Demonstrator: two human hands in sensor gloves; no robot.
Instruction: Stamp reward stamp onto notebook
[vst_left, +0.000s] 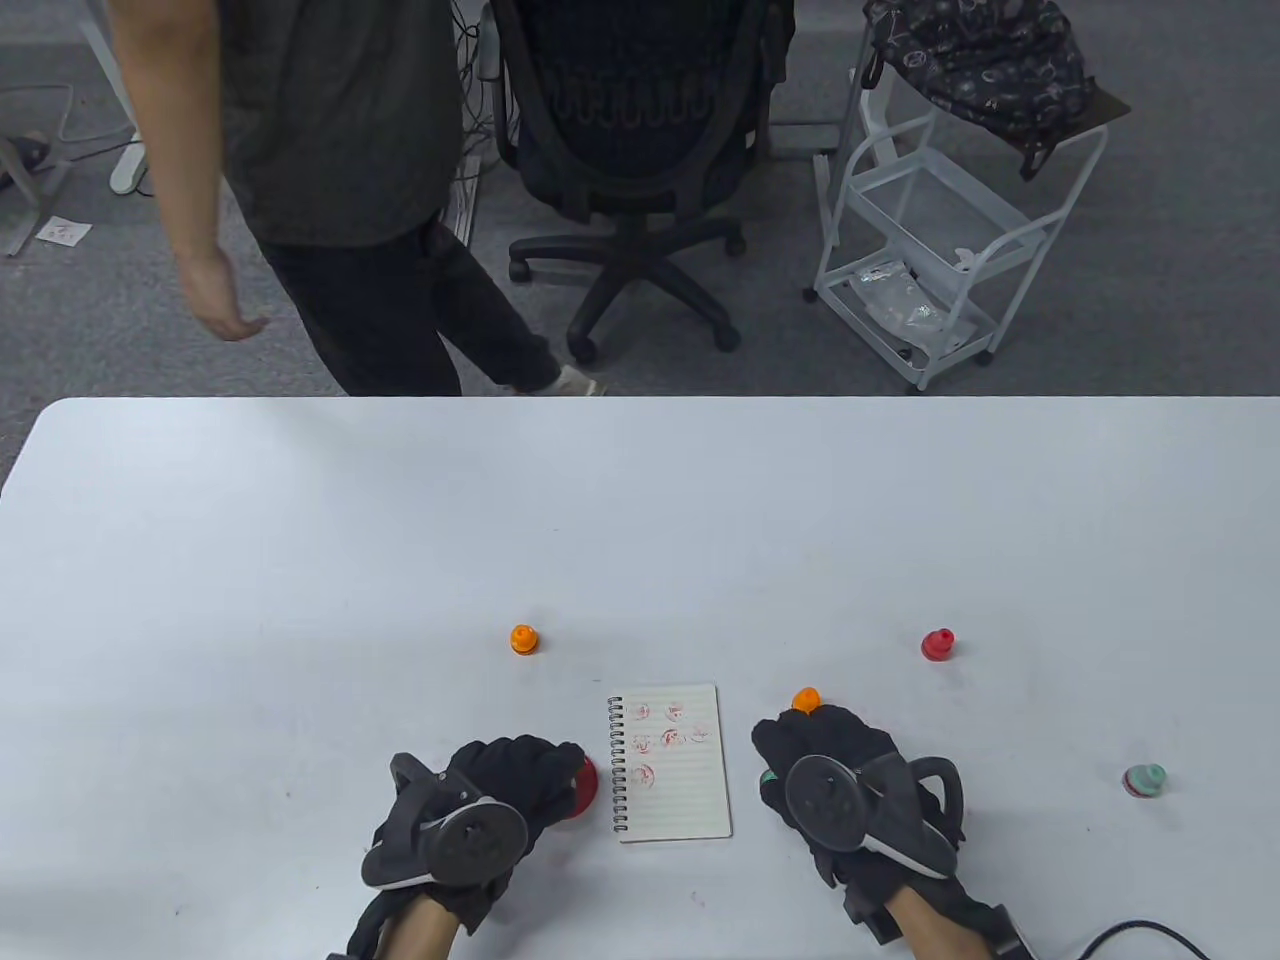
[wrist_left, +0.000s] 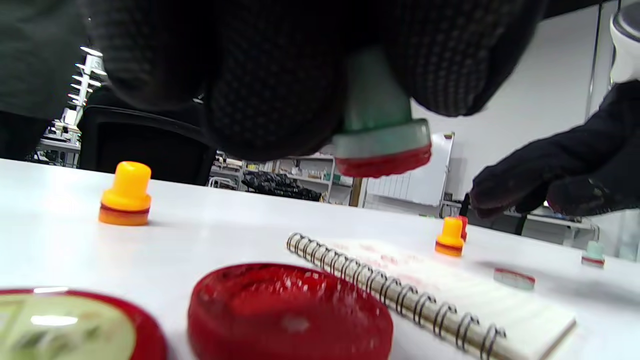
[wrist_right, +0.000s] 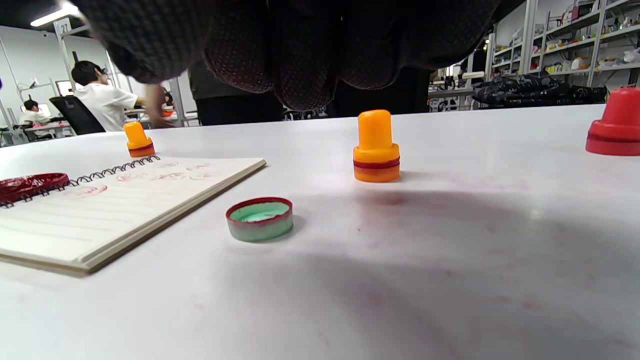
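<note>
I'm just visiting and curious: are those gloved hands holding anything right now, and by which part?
The left hand grips a mint-green stamp by its handle, red face down above the ink pad. The right hand holds nothing; it hovers over the table.

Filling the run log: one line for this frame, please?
left hand: holds green stamp above red ink pad | right hand: hovering, empty, near green cap | notebook: open, prints on page
</note>
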